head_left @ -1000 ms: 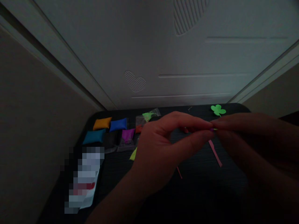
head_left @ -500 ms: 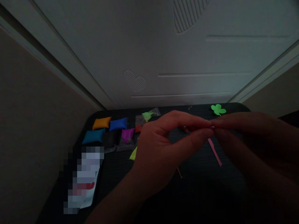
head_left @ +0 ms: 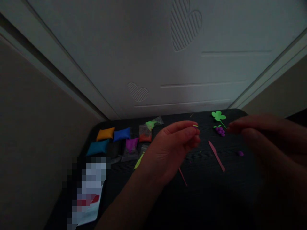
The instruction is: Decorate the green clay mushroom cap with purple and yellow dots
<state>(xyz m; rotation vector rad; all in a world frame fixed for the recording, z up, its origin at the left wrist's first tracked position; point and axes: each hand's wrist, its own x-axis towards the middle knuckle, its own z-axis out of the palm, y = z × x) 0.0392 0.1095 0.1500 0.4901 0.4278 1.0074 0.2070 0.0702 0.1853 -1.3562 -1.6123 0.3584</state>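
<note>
My left hand point(head_left: 171, 148) is closed in a pinch on a tiny clay piece point(head_left: 195, 126), yellow-green with a touch of purple, at its fingertips. To the right, my right hand point(head_left: 271, 143) is raised over the table with thumb and forefinger parted and nothing visible between them. Close to its fingertips lies a purple clay grape bunch point(head_left: 220, 131) with a green leaf. Behind that rests a green four-lobed clay leaf shape point(head_left: 218, 116) on a thin stem. A purple clay lump point(head_left: 240, 153) sits below, and a pink plastic knife point(head_left: 216, 156) lies between the hands.
Several clay packets stand at the left, among them orange point(head_left: 106, 134), blue point(head_left: 122, 134), teal point(head_left: 98, 147) and purple point(head_left: 131, 145). A white pouch point(head_left: 90, 212) is nearer. Beneath my left hand lies a thin pink tool point(head_left: 183, 177). A white door point(head_left: 148, 48) rises behind the black table.
My hands have moved apart, the left one leftward and the right one slightly rightward. The small piece stays in my left fingers. The grape bunch and purple lump have come into view.
</note>
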